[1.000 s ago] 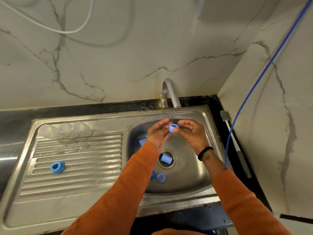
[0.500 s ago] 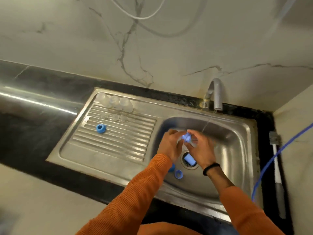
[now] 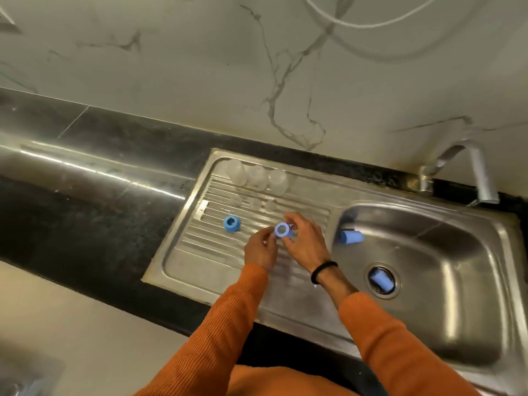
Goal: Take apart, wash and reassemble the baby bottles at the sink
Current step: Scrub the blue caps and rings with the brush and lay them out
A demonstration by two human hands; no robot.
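On the bench (image 3: 94,195), everything is placed here by the drainboard (image 3: 257,270) of the steel sink. Toward its far left corner stand 3 clear bottles (image 3: 257,177), mouths seemingly down so they drain, though their clear walls blur into the steel. Just nearer lie 3 small clear pieces (image 3: 253,202), probably teats; too faint to be sure. Left of centre on the ribs sits 1 blue ring (image 3: 232,223), likely washed and left to dry.

Above the middle of the drainboard the left hand (image 3: 261,250) and right hand (image 3: 304,242) hold a second ring (image 3: 283,230) between them, each grip a narrow fingertip pinch on its rim, opening facing up. It looks about to be set down beside the first.

Right of the drainboard, in the basin (image 3: 457,252), 1 blue cap (image 3: 351,236) lies near the left wall and another (image 3: 381,280) lies in the drain, probably awaiting washing. The tap (image 3: 468,170) stands behind; whether water runs cannot be told.
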